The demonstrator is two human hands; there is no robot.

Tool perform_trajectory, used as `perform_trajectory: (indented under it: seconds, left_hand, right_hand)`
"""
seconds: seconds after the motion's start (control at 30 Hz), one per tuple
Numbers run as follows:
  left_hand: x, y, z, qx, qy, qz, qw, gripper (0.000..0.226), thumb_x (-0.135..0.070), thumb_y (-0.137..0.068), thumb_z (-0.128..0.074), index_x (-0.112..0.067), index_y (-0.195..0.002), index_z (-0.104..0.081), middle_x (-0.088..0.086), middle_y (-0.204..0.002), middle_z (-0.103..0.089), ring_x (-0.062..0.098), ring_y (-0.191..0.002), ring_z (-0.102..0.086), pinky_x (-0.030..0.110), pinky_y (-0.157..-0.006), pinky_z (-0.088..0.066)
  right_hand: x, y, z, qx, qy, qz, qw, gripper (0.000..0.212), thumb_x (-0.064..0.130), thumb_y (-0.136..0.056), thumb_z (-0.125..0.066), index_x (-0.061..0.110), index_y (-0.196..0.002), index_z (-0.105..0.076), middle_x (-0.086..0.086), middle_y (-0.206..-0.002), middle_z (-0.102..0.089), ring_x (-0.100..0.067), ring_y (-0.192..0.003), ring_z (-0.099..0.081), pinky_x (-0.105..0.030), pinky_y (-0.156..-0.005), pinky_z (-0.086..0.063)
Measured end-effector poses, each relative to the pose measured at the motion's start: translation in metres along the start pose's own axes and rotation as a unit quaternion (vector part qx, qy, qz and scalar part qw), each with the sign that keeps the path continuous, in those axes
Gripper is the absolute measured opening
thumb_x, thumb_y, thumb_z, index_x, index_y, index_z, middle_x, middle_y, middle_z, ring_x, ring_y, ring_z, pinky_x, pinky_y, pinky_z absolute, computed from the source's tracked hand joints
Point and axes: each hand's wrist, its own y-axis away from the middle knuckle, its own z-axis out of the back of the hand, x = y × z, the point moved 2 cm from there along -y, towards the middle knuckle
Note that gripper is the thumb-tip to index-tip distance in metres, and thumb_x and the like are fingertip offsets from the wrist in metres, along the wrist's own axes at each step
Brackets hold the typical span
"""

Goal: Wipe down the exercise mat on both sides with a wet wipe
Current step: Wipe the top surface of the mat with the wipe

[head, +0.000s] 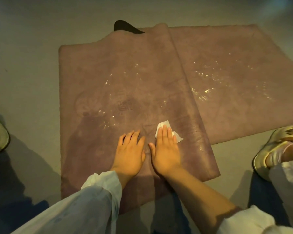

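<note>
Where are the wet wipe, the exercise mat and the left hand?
wet wipe [164, 123]: head view, white part beyond the fingertips.
exercise mat [95, 78]: head view, bare top surface.
left hand [129, 154]: head view, back of hand.

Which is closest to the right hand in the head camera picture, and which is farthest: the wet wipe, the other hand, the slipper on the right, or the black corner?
1. Wet wipe, under the right hand.
2. Left hand, just beside it.
3. Slipper, off right.
4. Black corner, at the mat's far edge.
</note>
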Motion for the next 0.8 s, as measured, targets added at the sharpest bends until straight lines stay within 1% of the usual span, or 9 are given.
perform_trajectory:
  seconds: [0.07, 0.13, 0.2, 0.3, 0.4, 0.53, 0.63, 0.73, 0.8]
  left_hand:
    - [0.003, -0.001, 0.002, -0.002, 0.006, -0.011, 1.0, 0.044, -0.032, -0.093, -0.044, -0.022, -0.136, -0.043, 0.003, -0.149, -0.033, 0.021, -0.137, -0.028, 0.036, -0.11, -0.016]
    - [0.006, -0.002, 0.006, -0.005, 0.016, -0.024, 1.0, 0.041, -0.027, -0.088, -0.058, -0.018, -0.128, -0.055, 0.008, -0.139, -0.047, 0.026, -0.129, -0.043, 0.04, -0.104, -0.031]
    - [0.01, -0.001, 0.006, -0.026, 0.011, -0.039, 0.999, 0.04, -0.023, -0.077, -0.073, -0.015, -0.115, -0.066, 0.011, -0.125, -0.06, 0.03, -0.114, -0.057, 0.041, -0.092, -0.044]
    - [0.013, -0.001, 0.003, -0.041, 0.002, -0.051, 0.998, 0.043, -0.024, -0.067, -0.081, -0.015, -0.108, -0.07, 0.01, -0.116, -0.065, 0.029, -0.105, -0.063, 0.041, -0.086, -0.05]
    - [0.015, -0.001, -0.005, -0.054, 0.001, -0.053, 0.997, 0.042, -0.026, -0.069, -0.08, -0.017, -0.109, -0.07, 0.008, -0.117, -0.065, 0.027, -0.106, -0.063, 0.041, -0.087, -0.05]
    - [0.017, 0.003, -0.014, -0.097, 0.021, -0.057, 0.993, 0.035, -0.027, -0.084, -0.053, -0.016, -0.114, -0.068, 0.009, -0.124, -0.062, 0.026, -0.113, -0.059, 0.04, -0.093, -0.045]
    - [0.017, 0.003, -0.016, -0.089, 0.038, -0.049, 0.994, 0.039, -0.029, -0.085, -0.046, -0.018, -0.116, -0.067, 0.006, -0.127, -0.06, 0.025, -0.116, -0.057, 0.039, -0.096, -0.042]
    - [0.016, 0.001, -0.017, -0.065, 0.048, -0.039, 0.996, 0.04, -0.031, -0.082, -0.046, -0.021, -0.114, -0.067, 0.004, -0.127, -0.06, 0.023, -0.116, -0.057, 0.038, -0.095, -0.044]
    - [0.016, -0.001, -0.017, -0.06, 0.051, -0.037, 0.996, 0.04, -0.033, -0.08, -0.047, -0.023, -0.114, -0.067, 0.003, -0.127, -0.06, 0.022, -0.115, -0.057, 0.037, -0.094, -0.044]
  right_hand:
    - [0.0, -0.001, -0.001, 0.002, 0.035, -0.019, 0.999, 0.069, 0.047, -0.099, -0.014, 0.002, -0.147, 0.008, -0.015, -0.156, 0.01, -0.026, -0.145, 0.011, -0.034, -0.112, 0.015]
    - [-0.015, -0.013, 0.005, -0.005, 0.059, -0.058, 0.997, 0.07, 0.047, -0.099, -0.012, 0.0, -0.147, 0.008, -0.017, -0.156, 0.009, -0.026, -0.145, 0.01, -0.035, -0.114, 0.012]
    - [-0.032, -0.03, 0.015, -0.008, 0.078, -0.105, 0.991, 0.068, 0.045, -0.1, -0.01, -0.001, -0.146, 0.01, -0.017, -0.157, 0.009, -0.026, -0.145, 0.011, -0.037, -0.116, 0.009]
    - [-0.05, -0.053, 0.028, -0.011, 0.109, -0.126, 0.986, 0.067, 0.043, -0.101, -0.01, -0.002, -0.146, 0.009, -0.017, -0.157, 0.009, -0.025, -0.145, 0.01, -0.037, -0.116, 0.008]
    - [-0.065, -0.077, 0.037, -0.022, 0.111, -0.152, 0.982, 0.067, 0.043, -0.1, -0.009, -0.002, -0.146, 0.009, -0.017, -0.157, 0.009, -0.026, -0.145, 0.01, -0.038, -0.116, 0.008]
    - [-0.08, -0.109, 0.05, -0.025, 0.053, -0.211, 0.976, 0.067, 0.042, -0.101, -0.013, -0.003, -0.147, 0.007, -0.018, -0.157, 0.008, -0.027, -0.145, 0.008, -0.039, -0.117, 0.005]
    - [-0.087, -0.13, 0.057, -0.027, -0.022, -0.233, 0.972, 0.06, 0.035, -0.103, -0.016, 0.0, -0.148, 0.002, -0.015, -0.158, 0.003, -0.026, -0.146, 0.003, -0.039, -0.118, 0.0]
    - [-0.09, -0.14, 0.059, -0.056, -0.008, -0.202, 0.978, 0.054, 0.027, -0.103, -0.016, 0.004, -0.15, -0.003, -0.011, -0.159, -0.002, -0.026, -0.146, -0.001, -0.039, -0.118, -0.001]
    - [-0.08, -0.141, 0.056, -0.054, 0.048, -0.138, 0.988, 0.053, 0.026, -0.103, -0.017, 0.007, -0.151, -0.004, -0.011, -0.159, -0.002, -0.026, -0.146, 0.001, -0.039, -0.117, 0.001]
